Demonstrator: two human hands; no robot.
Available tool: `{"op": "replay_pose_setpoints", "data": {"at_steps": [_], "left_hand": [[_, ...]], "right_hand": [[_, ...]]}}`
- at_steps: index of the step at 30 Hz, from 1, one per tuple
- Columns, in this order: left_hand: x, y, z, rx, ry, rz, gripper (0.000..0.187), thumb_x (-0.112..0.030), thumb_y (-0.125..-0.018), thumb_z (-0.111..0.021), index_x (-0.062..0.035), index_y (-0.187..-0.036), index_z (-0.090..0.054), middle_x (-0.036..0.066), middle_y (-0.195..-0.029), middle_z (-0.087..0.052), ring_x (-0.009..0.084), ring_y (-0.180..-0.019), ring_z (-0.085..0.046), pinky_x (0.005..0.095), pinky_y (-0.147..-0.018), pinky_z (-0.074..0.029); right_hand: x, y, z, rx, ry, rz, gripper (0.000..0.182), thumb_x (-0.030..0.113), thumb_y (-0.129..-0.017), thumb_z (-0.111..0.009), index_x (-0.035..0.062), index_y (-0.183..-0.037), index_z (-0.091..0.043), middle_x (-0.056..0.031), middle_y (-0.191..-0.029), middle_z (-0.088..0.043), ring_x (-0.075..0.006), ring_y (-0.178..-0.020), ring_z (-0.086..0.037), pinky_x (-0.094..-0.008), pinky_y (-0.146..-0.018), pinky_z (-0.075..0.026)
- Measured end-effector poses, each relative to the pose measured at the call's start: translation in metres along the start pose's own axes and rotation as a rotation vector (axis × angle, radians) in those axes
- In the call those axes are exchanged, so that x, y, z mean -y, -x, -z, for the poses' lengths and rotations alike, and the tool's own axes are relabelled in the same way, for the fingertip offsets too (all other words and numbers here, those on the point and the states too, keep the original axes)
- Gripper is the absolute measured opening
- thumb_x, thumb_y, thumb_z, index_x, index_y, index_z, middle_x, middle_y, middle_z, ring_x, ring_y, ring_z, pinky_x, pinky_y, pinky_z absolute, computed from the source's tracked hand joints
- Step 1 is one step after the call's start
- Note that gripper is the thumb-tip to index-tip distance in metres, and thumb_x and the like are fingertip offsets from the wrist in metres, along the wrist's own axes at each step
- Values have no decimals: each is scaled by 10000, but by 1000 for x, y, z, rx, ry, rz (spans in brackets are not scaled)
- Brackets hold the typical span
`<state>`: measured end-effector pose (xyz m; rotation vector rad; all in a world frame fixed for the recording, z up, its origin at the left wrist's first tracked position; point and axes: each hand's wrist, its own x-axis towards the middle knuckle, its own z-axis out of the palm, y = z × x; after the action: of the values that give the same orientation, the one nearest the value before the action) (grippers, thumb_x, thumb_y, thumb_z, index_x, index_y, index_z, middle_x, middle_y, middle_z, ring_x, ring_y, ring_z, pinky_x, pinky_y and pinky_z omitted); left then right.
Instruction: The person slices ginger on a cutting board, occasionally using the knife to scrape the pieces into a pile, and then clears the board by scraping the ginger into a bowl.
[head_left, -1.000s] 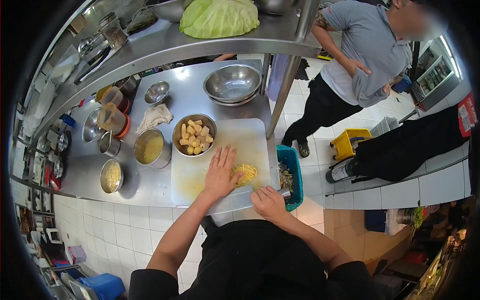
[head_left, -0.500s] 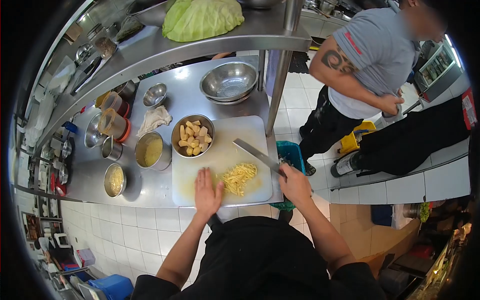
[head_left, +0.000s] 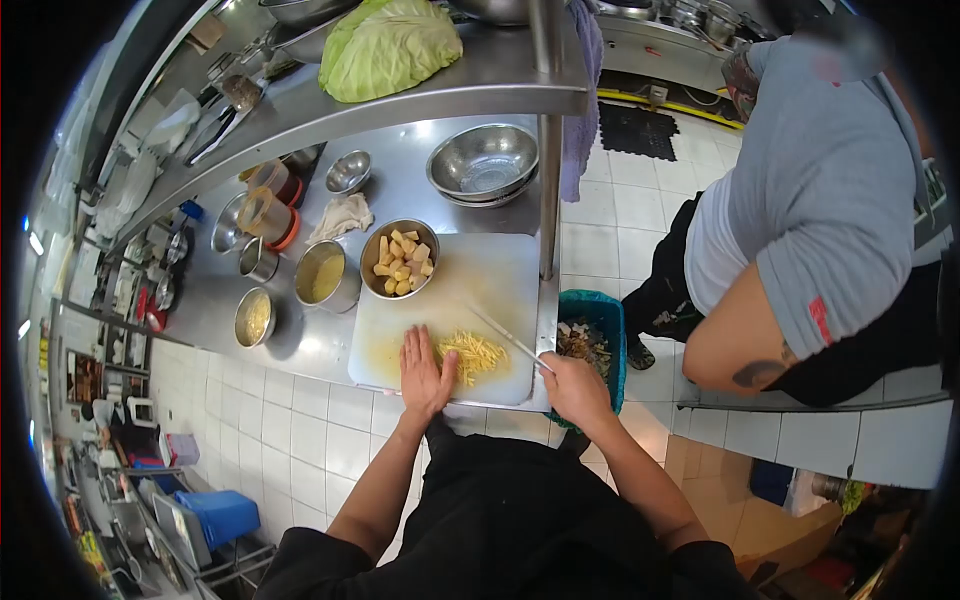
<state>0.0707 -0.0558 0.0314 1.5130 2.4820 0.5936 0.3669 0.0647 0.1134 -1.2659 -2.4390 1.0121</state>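
Observation:
My left hand (head_left: 425, 372) lies flat on the white cutting board (head_left: 500, 262), fingers stretched out, just left of a pile of thin yellow strips (head_left: 475, 360) that look like ginger. My right hand (head_left: 578, 388) is wrapped round the handle of a knife (head_left: 508, 336) at the board's right side. The blade points up and left over the board, seen nearly edge-on, past the pile. On the board's upper left stands a steel bowl (head_left: 368, 270) full of peeled, pale yellow chunks (head_left: 405, 262).
Left of the board are a steel pot (head_left: 345, 290) and a small bowl of shreds (head_left: 256, 318). Stacked steel bowls (head_left: 482, 160) sit behind. A shelf (head_left: 400, 108) with cabbage (head_left: 390, 50) overhangs. A lined bin (head_left: 612, 345) stands at right, near a person in grey (head_left: 800, 180).
The knife has turned so its blade appears edge-on instead of broadside. My view has shifted, and the other person at right has turned and come closer. My left hand stays flat on the board.

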Motion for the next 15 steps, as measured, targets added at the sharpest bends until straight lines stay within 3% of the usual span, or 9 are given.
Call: {"op": "replay_pose_setpoints", "data": {"at_steps": [1, 3, 4, 5, 7, 8, 10, 13, 15], "left_hand": [[-7, -4, -3, 8, -21, -22, 949, -617, -1139, -491, 88, -1736, -275, 352, -1770, -348, 482, -1679, -293, 558, -1392, -187], [-23, -7, -9, 3, 44, -32, 991, -641, -1112, -531, 83, -1738, -274, 362, -1768, -343, 486, -1678, -294, 563, -1391, -194], [-33, -7, -14, 13, 80, -44, 1012, -644, -1097, -560, 86, -1737, -273, 372, -1764, -339, 483, -1678, -295, 566, -1389, -204], [-43, -6, -18, 21, 115, -56, 1034, -648, -1082, -590, 89, -1735, -272, 381, -1761, -335, 480, -1679, -297, 568, -1387, -214], [-64, -3, -25, -55, 180, -1, 1067, -656, -1037, -671, 53, -1740, -295, 391, -1746, -343, 524, -1656, -309, 585, -1368, -255], [-76, -2, -26, -116, 159, 8, 1055, -651, -1024, -697, 28, -1738, -319, 392, -1738, -350, 551, -1637, -317, 595, -1354, -278], [-96, -1, -26, -227, 139, 14, 972, -625, -990, -763, -33, -1694, -447, 385, -1719, -364, 609, -1588, -339, 616, -1320, -325], [-109, -7, -28, -232, 87, 51, 905, -597, -987, -781, -22, -1639, -528, 393, -1709, -375, 603, -1586, -346, 609, -1322, -326], [-105, -10, -29, -259, 128, 58, 757, -508, -1031, -761, -19, -1585, -599, 368, -1698, -413, 577, -1579, -372, 601, -1320, -334]], "right_hand": [[-13, 2, 1, 9, -4, 11, 159, 149, -1057, -665, 63, -1169, -738, -178, -910, -769, -412, -862, -776, -539, -797, -604], [-37, 9, -3, -44, -352, 16, 181, 164, -1115, -645, 13, -1187, -713, -129, -800, -729, -278, -690, -736, -462, -682, -580], [-45, 12, -4, 110, -557, -146, 205, 166, -1141, -632, -13, -1223, -687, -75, -773, -686, -146, -586, -638, -365, -548, -523], [-52, 19, -4, 124, -552, -136, 205, 166, -1141, -632, -13, -1223, -687, -75, -773, -686, -146, -586, -638, -365, -548, -523], [-54, 31, 1, 207, -747, -389, 210, 190, -1125, -645, -12, -1180, -647, -123, -757, -670, -197, -573, -658, -396, -521, -517], [-58, 34, -6, 221, -832, -370, 219, 219, -1142, -635, 8, -1197, -634, -67, -744, -644, -137, -503, -595, -337, -435, -450], [-44, 34, -24, 247, -840, -373, 222, 222, -1143, -634, 8, -1201, -634, -72, -743, -648, -145, -496, -592, -342, -431, -453], [-8, 21, -61, 306, -851, -429, 216, 233, -1165, -624, 43, -1264, -641, -29, -753, -631, -122, -516, -578, -316, -444, -471], [9, 13, -79, 363, -847, -384, 208, 224, -1168, -621, 46, -1275, -636, -27, -750, -625, -121, -516, -570, -314, -447, -466]]}}
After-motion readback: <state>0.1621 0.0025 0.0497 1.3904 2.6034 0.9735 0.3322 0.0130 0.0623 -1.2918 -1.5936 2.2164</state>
